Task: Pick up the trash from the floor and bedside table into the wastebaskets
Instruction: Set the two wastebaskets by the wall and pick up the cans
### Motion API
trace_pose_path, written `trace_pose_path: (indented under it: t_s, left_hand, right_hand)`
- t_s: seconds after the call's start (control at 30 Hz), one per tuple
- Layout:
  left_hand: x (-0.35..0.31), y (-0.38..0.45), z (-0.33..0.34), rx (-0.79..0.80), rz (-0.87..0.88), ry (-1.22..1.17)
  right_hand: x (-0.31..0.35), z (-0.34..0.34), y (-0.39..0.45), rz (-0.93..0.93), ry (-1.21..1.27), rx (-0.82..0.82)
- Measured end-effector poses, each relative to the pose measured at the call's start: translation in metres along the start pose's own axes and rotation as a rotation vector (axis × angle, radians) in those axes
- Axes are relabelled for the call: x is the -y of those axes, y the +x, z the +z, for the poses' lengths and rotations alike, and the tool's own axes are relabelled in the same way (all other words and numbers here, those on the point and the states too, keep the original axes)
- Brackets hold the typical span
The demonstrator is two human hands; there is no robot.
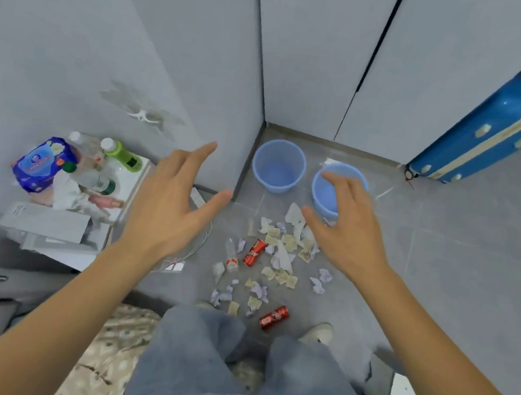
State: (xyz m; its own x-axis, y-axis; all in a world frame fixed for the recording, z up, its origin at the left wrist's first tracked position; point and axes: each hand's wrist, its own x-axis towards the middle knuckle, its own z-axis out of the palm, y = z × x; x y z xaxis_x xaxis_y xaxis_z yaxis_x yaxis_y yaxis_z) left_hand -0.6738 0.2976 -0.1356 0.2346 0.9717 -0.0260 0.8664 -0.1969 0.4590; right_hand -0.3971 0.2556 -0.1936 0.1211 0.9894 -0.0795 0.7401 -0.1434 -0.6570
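On the floor (pixel 449 265), crumpled paper scraps (pixel 280 256) and two red cans (pixel 255 252) lie before two blue wastebaskets (pixel 278 165). Bottles (pixel 120 154) crowd the bench (pixel 138 172) at left. Left hand (pixel 170 202) and right hand (pixel 348 226) hover above, fingers spread, holding nothing.

- A blue hard-shell suitcase (pixel 494 129) with cream trim leans against the grey cabinet doors (pixel 331 46) at the far right.
- A white power strip (pixel 198 197) lies on the grey tiled floor (pixel 466 268) at the wall's foot.
- A patterned beige bedspread (pixel 116 353) covers the near edge.
- The person's blue jeans (pixel 216 363) and one white shoe (pixel 318 333) show below.
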Motion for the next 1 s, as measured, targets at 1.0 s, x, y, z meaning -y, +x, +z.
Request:
trace_pose_path:
  t_s: [1.0]
  left_hand:
    - [0.376, 0.065, 0.746, 0.665, 0.022, 0.288]
  right_hand:
    - [-0.445, 0.675, -0.17, 1.41, 0.175, 0.078]
